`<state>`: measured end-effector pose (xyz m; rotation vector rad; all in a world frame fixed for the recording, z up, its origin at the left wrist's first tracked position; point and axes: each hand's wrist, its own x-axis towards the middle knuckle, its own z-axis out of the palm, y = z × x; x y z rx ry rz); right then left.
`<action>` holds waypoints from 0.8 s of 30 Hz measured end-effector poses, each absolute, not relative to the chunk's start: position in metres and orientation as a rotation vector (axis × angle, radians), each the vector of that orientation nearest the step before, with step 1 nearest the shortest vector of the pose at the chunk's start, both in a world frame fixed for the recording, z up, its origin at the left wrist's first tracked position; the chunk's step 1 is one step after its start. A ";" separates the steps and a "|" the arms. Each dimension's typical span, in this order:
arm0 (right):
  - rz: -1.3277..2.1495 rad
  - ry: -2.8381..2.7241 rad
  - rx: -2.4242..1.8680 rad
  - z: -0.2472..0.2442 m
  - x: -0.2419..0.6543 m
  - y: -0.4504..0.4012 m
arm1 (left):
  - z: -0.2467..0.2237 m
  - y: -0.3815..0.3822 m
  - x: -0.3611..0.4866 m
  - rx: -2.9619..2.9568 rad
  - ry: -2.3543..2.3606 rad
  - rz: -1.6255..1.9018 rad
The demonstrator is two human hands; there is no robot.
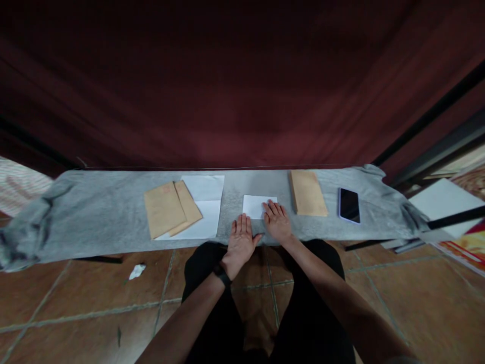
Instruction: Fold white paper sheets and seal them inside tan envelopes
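A small folded sheet of white paper (253, 205) lies flat on the grey cloth in front of me. My left hand (241, 242) rests flat at its lower left corner, fingers stretched out and thumb apart. Over the paper's right side lies my right hand (277, 221), its fingers extended and pressing on the sheet. Part of the paper is hidden under the fingers. Just right of it sits a stack of brown envelopes (308, 193). To the left, two brown envelopes (163, 210) overlap a larger creased white sheet (206, 215).
The long narrow bench carries a rumpled grey cloth (102, 212). A phone (349, 205) lies near its right end. Behind hangs a dark red curtain (235, 116). A crumpled scrap of white paper (137, 271) is on the tiled floor; printed boards (464, 242) stand at right.
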<state>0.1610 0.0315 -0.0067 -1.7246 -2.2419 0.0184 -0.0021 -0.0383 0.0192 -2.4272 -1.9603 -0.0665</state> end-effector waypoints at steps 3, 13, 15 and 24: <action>-0.006 -2.244 -1.711 -0.008 0.162 0.031 | 0.022 -0.038 -0.005 -2.428 -1.968 -0.040; -0.021 -2.216 -1.703 -0.002 0.163 0.028 | 0.023 -0.041 -0.016 -2.426 -1.955 -0.082; -0.001 -2.253 -1.648 0.002 0.160 0.027 | 0.021 -0.042 -0.014 -2.406 -1.953 -0.091; 0.290 -2.496 -1.348 0.006 0.131 0.028 | 0.029 -0.032 -0.011 -2.438 -1.881 -0.145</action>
